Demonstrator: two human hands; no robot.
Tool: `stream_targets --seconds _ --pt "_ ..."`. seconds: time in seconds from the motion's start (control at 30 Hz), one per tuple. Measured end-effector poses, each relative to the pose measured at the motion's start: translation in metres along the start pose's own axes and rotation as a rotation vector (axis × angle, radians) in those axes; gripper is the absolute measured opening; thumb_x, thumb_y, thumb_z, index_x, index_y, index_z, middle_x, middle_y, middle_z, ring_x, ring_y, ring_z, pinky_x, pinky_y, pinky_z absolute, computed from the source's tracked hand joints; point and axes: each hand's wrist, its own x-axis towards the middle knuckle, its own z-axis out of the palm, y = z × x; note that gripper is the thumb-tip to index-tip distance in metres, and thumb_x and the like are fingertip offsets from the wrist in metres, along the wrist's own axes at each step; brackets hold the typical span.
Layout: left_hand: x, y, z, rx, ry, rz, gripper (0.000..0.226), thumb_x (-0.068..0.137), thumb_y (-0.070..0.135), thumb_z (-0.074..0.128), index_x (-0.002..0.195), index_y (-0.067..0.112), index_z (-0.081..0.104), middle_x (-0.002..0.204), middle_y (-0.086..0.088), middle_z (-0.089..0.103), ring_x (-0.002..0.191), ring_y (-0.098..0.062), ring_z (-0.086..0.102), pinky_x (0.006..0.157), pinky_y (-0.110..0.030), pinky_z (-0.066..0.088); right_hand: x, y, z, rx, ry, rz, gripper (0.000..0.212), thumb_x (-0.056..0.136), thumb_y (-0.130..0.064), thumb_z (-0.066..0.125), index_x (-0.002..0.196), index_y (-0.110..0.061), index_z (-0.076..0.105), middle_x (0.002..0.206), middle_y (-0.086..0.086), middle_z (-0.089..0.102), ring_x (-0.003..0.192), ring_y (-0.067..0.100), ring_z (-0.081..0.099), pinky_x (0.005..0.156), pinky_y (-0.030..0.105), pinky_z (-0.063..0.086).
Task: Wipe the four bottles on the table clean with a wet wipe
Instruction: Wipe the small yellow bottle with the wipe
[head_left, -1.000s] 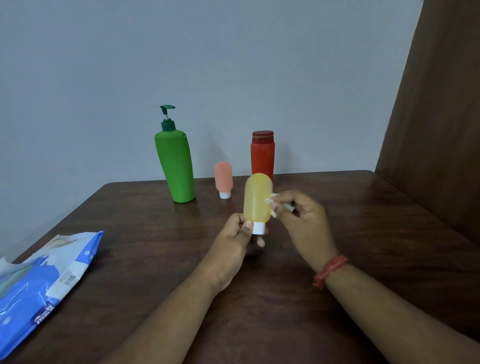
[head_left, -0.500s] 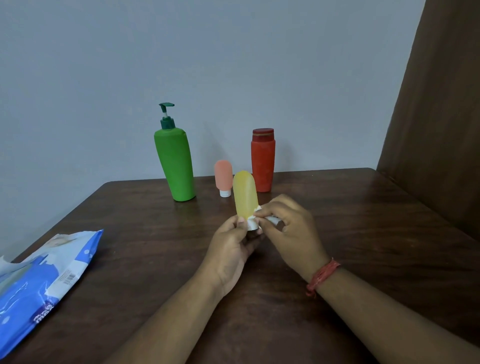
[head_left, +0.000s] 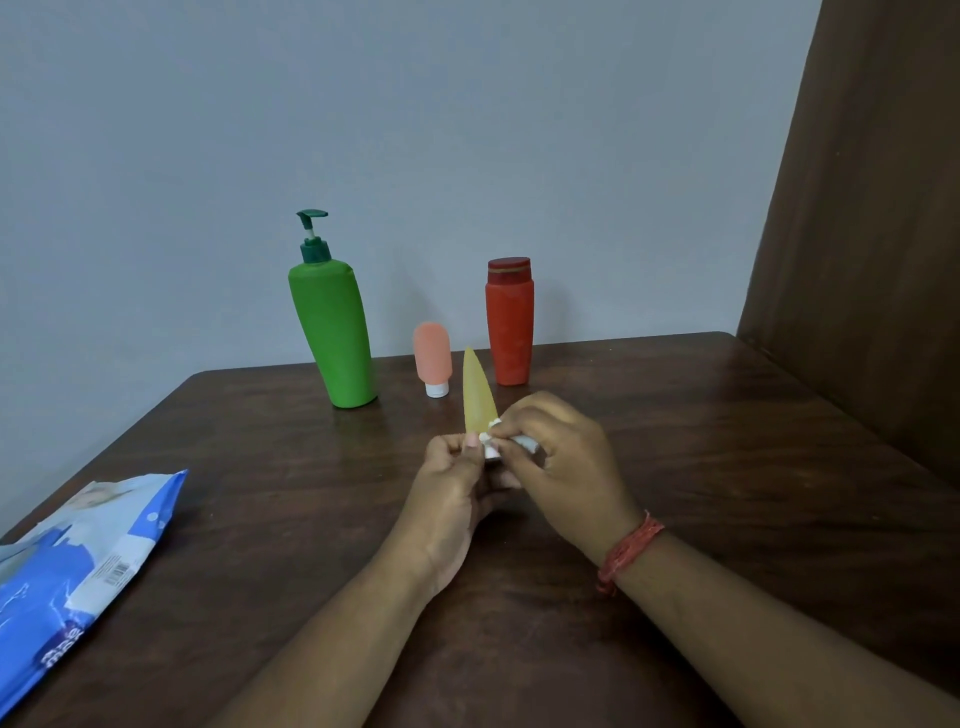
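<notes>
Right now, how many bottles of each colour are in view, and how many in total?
Green pump bottle: 1, standing on the table
Red bottle: 1, standing
Pink bottle: 1, standing on its white cap
Yellow bottle: 1, held by the left hand, wet wipe in the right hand
Total: 4 bottles

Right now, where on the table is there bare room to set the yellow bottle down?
Bare wood lies right of the red bottle out to the table edge, and between the wipes pack and the left hand. The back is crowded: green pump bottle, pink bottle and red bottle stand together.
</notes>
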Motion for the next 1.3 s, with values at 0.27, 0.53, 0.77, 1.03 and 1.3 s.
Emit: stream_targets --seconds 0.27,0.53,0.77,1.03,1.3 --pt "-0.007 -0.001 0.004 0.026 -0.196 -0.016 0.017 0.109 0.024 0.035 0.101 0.01 0.043 0.083 -0.01 0.062 0.065 -0.018 0.051 0.091 -0.05 0.056 0.01 0.005 -0.013 -0.01 0.139 0.109 0.009 0.087 -0.005 0.072 0.091 -0.012 0.076 0.097 -0.006 0.067 0.093 -0.001 0.061 0.081 0.01 0.045" --pt "-0.006 0.005 0.0 0.145 -0.223 -0.023 0.019 0.108 0.028 0.038 0.102 0.011 0.044 0.075 -0.003 0.054 0.059 -0.012 0.039 0.085 -0.044 0.058 0.018 0.008 -0.02 -0.055 0.212 0.116 0.006 0.089 -0.009 0.071 0.089 -0.014 0.074 0.093 -0.008 0.066 0.088 -0.002 0.059 0.079 0.007 0.042" --pt "-0.007 0.006 0.001 0.25 -0.254 -0.015 0.02 0.108 0.029 0.038 0.104 0.01 0.044 0.074 -0.002 0.051 0.059 -0.012 0.041 0.085 -0.042 0.058 0.026 0.018 -0.036 -0.165 0.178 -0.011 0.011 0.093 -0.009 0.066 0.097 -0.014 0.076 0.099 -0.004 0.07 0.095 0.007 0.063 0.086 0.018 0.047" --pt "-0.007 0.008 -0.005 -0.038 -0.341 -0.098 0.026 0.098 0.037 0.048 0.101 0.011 0.045 0.073 -0.003 0.046 0.058 -0.012 0.03 0.071 -0.036 0.054 0.029 0.026 -0.037 0.209 0.134 0.444 0.019 0.097 -0.016 0.063 0.098 -0.03 0.075 0.099 -0.013 0.072 0.095 0.003 0.066 0.078 0.014 0.051" --pt "-0.008 0.01 -0.002 -0.212 -0.346 -0.103 0.029 0.099 0.031 0.049 0.119 0.01 0.048 0.071 -0.004 0.043 0.054 -0.01 0.032 0.067 -0.035 0.051 0.03 0.018 -0.034 0.857 0.187 0.793 0.017 0.097 -0.004 0.059 0.101 -0.013 0.072 0.097 0.002 0.076 0.085 0.011 0.071 0.07 0.022 0.056"
